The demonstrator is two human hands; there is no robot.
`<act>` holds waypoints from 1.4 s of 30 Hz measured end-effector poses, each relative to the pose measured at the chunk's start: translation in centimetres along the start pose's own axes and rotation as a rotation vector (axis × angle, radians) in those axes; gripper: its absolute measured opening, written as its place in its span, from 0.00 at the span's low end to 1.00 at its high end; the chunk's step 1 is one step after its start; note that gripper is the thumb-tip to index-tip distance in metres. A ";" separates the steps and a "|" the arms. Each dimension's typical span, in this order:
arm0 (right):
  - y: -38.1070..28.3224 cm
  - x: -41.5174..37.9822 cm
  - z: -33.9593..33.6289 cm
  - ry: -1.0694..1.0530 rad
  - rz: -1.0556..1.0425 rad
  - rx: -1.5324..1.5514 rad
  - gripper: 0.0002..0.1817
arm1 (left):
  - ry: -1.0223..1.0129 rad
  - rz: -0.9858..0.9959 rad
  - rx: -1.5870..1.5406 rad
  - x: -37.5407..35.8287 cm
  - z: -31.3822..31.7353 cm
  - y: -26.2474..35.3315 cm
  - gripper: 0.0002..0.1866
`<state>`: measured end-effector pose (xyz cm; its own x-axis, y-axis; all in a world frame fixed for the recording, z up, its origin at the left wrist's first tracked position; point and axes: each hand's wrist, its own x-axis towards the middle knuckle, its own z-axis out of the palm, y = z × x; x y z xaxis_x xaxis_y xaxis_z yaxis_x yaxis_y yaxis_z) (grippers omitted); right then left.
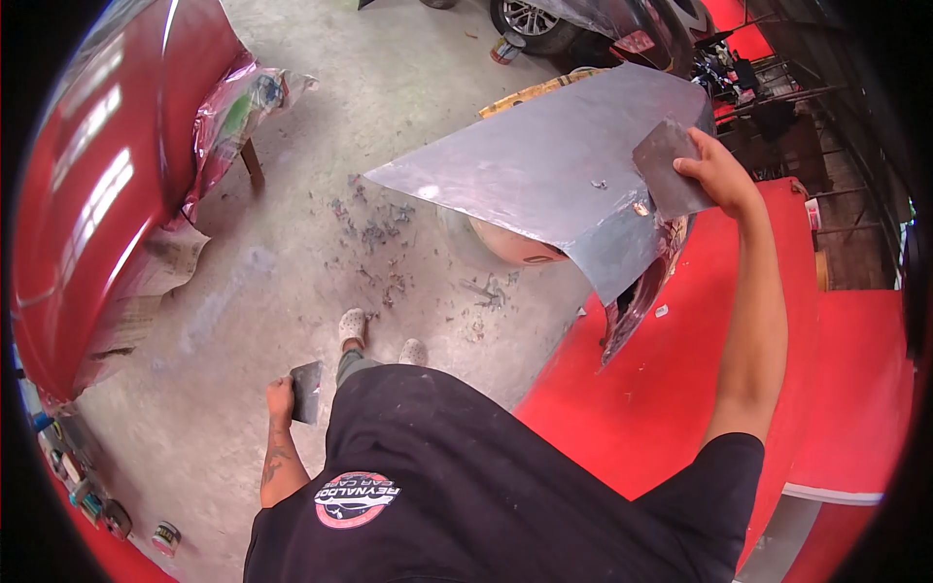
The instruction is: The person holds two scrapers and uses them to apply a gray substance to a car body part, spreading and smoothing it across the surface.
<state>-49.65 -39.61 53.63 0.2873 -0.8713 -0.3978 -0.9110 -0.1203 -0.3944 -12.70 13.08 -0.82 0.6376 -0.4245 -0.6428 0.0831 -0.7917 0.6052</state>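
A grey, dull car panel [544,146] rests on a drum-like support at the upper right of centre. My right hand [721,175] grips a dark flat rectangular sheet [671,175] by its edge, over the right end of the panel. Whether the sheet touches the panel I cannot tell. Low on the left, beside my body, my left hand [280,398] is closed on a second dark flat sheet [307,392], away from the panel. A small scrap lies on the panel near the first sheet.
A glossy red car panel [107,155] stands at the left, partly wrapped in plastic. Scraps [374,233] litter the concrete floor. Red sheeting [622,408] is at the right. A car wheel [530,17] and a can [506,48] are at the top; another can [166,537] is bottom left.
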 end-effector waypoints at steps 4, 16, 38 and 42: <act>0.3 -0.1 0.9 0.007 -0.175 0.006 0.33 | -0.019 -0.022 -0.021 0.1 0.2 -0.4 0.18; -0.4 0.3 0.3 -0.035 -0.011 -0.027 0.30 | -0.008 0.017 0.002 0.1 -0.1 1.5 0.17; 3.6 -3.6 4.2 0.176 -0.148 0.511 0.26 | -0.025 0.014 0.056 1.4 -0.5 1.6 0.18; 3.1 -4.0 3.7 0.222 -0.200 0.260 0.24 | -0.055 0.045 0.076 1.6 -0.9 3.0 0.18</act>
<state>-52.54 -34.72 50.98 0.3544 -0.9281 -0.1145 -0.7302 -0.1981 -0.6539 -10.75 10.48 0.39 0.5966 -0.4821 -0.6416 -0.0047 -0.8015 0.5980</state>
